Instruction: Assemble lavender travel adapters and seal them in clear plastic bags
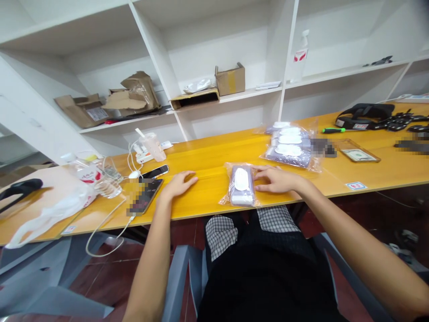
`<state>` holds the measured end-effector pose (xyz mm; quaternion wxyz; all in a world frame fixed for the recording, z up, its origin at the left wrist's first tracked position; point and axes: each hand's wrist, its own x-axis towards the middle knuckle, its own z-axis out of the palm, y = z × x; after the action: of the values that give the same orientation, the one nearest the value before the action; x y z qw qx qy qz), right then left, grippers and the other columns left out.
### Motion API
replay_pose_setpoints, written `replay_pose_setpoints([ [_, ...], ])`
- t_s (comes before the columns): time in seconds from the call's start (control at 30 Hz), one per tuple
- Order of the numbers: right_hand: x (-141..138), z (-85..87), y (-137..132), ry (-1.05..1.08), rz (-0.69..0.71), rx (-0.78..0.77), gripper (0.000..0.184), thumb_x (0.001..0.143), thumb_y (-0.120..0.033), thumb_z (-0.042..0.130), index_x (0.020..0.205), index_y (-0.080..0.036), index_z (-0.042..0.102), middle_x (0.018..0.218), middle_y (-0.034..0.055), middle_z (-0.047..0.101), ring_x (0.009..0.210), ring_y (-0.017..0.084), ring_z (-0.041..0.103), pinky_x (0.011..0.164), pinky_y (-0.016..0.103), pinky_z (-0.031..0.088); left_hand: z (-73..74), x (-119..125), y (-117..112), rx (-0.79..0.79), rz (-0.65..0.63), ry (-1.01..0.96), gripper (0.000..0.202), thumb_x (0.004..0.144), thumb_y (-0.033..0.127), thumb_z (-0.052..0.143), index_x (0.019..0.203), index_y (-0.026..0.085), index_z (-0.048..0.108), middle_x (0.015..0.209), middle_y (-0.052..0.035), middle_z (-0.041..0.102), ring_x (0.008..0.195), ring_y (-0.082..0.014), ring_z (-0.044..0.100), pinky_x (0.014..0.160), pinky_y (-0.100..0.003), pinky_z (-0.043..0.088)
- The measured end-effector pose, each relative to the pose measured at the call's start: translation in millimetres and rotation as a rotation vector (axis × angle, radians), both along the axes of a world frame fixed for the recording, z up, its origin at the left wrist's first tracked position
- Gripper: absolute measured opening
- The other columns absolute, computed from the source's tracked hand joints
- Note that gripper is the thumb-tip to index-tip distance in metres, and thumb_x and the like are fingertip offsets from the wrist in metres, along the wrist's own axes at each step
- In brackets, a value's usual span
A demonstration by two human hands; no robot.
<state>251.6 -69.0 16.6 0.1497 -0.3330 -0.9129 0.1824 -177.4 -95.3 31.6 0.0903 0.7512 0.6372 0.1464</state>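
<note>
A clear plastic bag with a purple-grey item and a white oval part (240,185) lies near the front edge of the yellow table (208,156). My right hand (276,179) rests flat beside the bag, fingers stretched out and touching its right side. My left hand (177,184) lies on the table to the left of the bag, fingers loosely extended and holding nothing. Farther back on the right sits a stack of similar bagged items (290,145).
Two phones (145,197) with a white cable, a plastic cup (154,146), a crumpled bottle (97,179) and a white bag (50,210) sit at the left. A banknote in a sleeve (359,154), a screwdriver (335,130) and black gear (365,112) lie at the right. White shelves with cardboard boxes (230,79) stand behind.
</note>
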Motion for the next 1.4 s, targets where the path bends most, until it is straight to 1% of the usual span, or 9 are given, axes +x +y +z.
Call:
replay_pose_setpoints([
  [0.13,-8.7,1.5,-5.3,-0.038,-0.042,0.023,0.042,0.092,-0.053,0.065,0.127,-0.034,0.076,0.156,0.0025,0.055,0.137,0.040,0.055,0.111,0.060,0.047,14.3,29.1,-4.8,0.095,-0.070,-0.226,0.054,0.100,0.059,0.044,0.131,0.021,0.066,0.141,-0.0115,0.067,0.133,-0.0312,0.061,0.115,-0.050,0.047],
  [0.3,-33.9,1.2,-20.7,-0.144,-0.147,0.074,0.054,0.088,-0.045,0.065,0.141,-0.033,0.065,0.163,0.0069,0.046,0.131,0.047,0.057,0.103,0.073,0.044,38.1,91.0,-22.9,0.206,-0.293,-0.368,0.057,0.104,0.060,0.042,0.148,0.026,0.051,0.156,-0.0105,0.053,0.144,-0.0302,0.050,0.121,-0.053,0.040],
  [0.37,-42.2,2.1,-27.0,-0.154,-0.133,0.101,0.058,0.086,-0.042,0.064,0.143,-0.031,0.062,0.162,0.0092,0.047,0.130,0.047,0.057,0.101,0.074,0.044,38.2,113.9,-25.0,0.219,-0.393,-0.330,0.062,0.102,0.062,0.045,0.154,0.029,0.043,0.165,-0.0093,0.041,0.153,-0.0313,0.038,0.126,-0.054,0.032],
  [0.47,-45.2,6.4,-31.8,-0.110,-0.082,0.081,0.046,0.089,-0.042,0.061,0.132,-0.027,0.066,0.135,0.0134,0.069,0.117,0.041,0.065,0.095,0.065,0.049,27.1,133.5,-18.6,0.136,-0.414,-0.211,0.076,0.094,0.067,0.057,0.159,0.031,0.038,0.171,-0.0084,0.030,0.159,-0.0359,0.025,0.129,-0.060,0.024],
  [0.57,-38.4,11.7,-30.5,-0.044,-0.079,0.015,0.038,0.092,-0.045,0.060,0.123,-0.025,0.065,0.113,0.0122,0.075,0.105,0.035,0.069,0.091,0.056,0.053,13.3,136.7,-9.1,-0.004,-0.400,-0.136,0.074,0.095,0.069,0.054,0.156,0.028,0.045,0.164,-0.0110,0.043,0.153,-0.0387,0.038,0.126,-0.062,0.030],
  [0.8,-32.3,12.5,-26.8,0.125,-0.127,0.084,0.080,0.087,-0.052,0.070,0.158,-0.029,0.041,0.162,0.0114,0.047,0.147,0.041,0.043,0.115,0.067,0.040,12.4,139.9,-11.8,-0.050,-0.371,-0.149,0.068,0.096,0.067,0.050,0.150,0.025,0.057,0.156,-0.0104,0.054,0.147,-0.0373,0.048,0.125,-0.057,0.035],
  [1.0,-40.7,15.3,-33.1,0.081,0.008,0.029,0.077,0.076,-0.059,0.081,0.146,-0.036,0.060,0.159,0.0056,0.052,0.146,0.040,0.047,0.120,0.067,0.034,12.8,144.4,-14.4,-0.031,-0.433,-0.163,0.058,0.101,0.060,0.046,0.150,0.030,0.056,0.157,-0.0065,0.053,0.150,-0.0331,0.045,0.127,-0.058,0.032],
  [1.23,-48.8,21.7,-45.8,0.075,0.063,-0.068,0.107,0.076,-0.064,0.080,0.165,-0.027,0.033,0.173,0.0087,0.026,0.158,0.039,0.025,0.128,0.058,0.027,5.1,142.6,-17.5,-0.033,-0.431,-0.263,0.055,0.104,0.060,0.040,0.148,0.031,0.057,0.159,-0.0023,0.052,0.154,-0.0295,0.038,0.131,-0.053,0.024],
  [1.4,-44.2,0.5,-51.0,-0.033,0.090,-0.047,0.115,0.083,-0.068,0.071,0.170,-0.023,0.010,0.175,0.0119,0.009,0.161,0.039,0.012,0.129,0.058,0.019,-8.5,127.3,-22.5,-0.073,-0.416,-0.320,0.061,0.107,0.061,0.027,0.158,0.032,0.044,0.169,0.0002,0.036,0.161,-0.0266,0.020,0.133,-0.051,0.018],
])
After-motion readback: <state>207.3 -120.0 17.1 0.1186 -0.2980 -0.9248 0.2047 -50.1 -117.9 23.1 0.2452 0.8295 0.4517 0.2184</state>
